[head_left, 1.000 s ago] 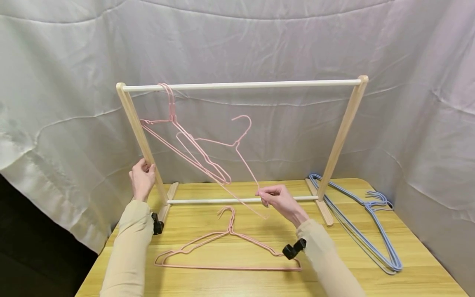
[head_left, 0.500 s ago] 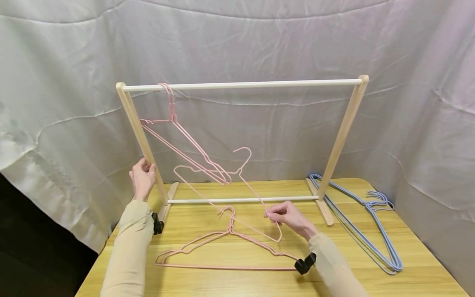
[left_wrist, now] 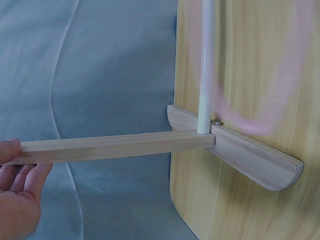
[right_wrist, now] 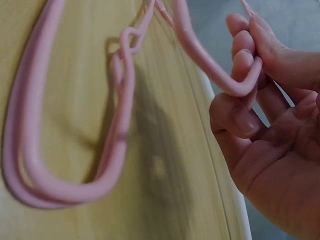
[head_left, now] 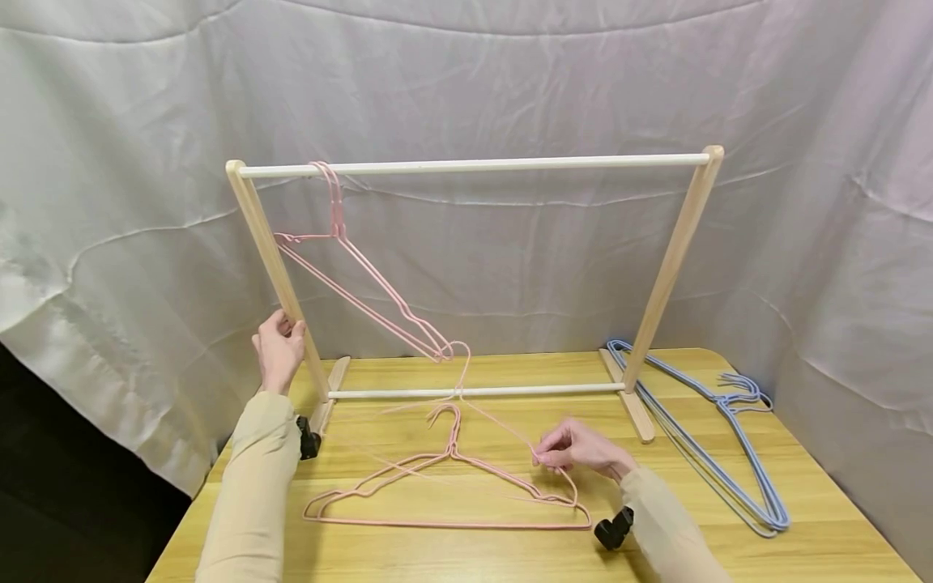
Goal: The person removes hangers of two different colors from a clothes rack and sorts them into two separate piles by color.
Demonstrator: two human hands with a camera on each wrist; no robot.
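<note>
My left hand [head_left: 279, 356] grips the left wooden post [head_left: 266, 235] of a hanger rack, fingers and thumb round it in the left wrist view. My right hand [head_left: 583, 449] pinches a pink clothes hanger [head_left: 503, 423] by its right shoulder. That hanger is partly motion-blurred, its hook upward, and overlaps the pink hangers [head_left: 437, 526] stacked on the table. In the right wrist view the held hanger's wire [right_wrist: 200, 55] runs into my fingers, beside the rounded ends of the stacked hangers [right_wrist: 32, 125]. Several pink hangers [head_left: 337, 214] hang at the left end of the white top bar [head_left: 510, 165].
Several blue hangers [head_left: 751, 453] lie on the wooden table [head_left: 408, 559] at the right, by the rack's right foot [head_left: 637, 417]. A white lower bar [head_left: 554, 389] joins the posts. Grey curtain [head_left: 510, 89] surrounds the table's back and sides.
My right hand has moved down, toward me and slightly right, bringing the pink hanger from beside the hanging ones to low over the stack. My left hand stays on the post.
</note>
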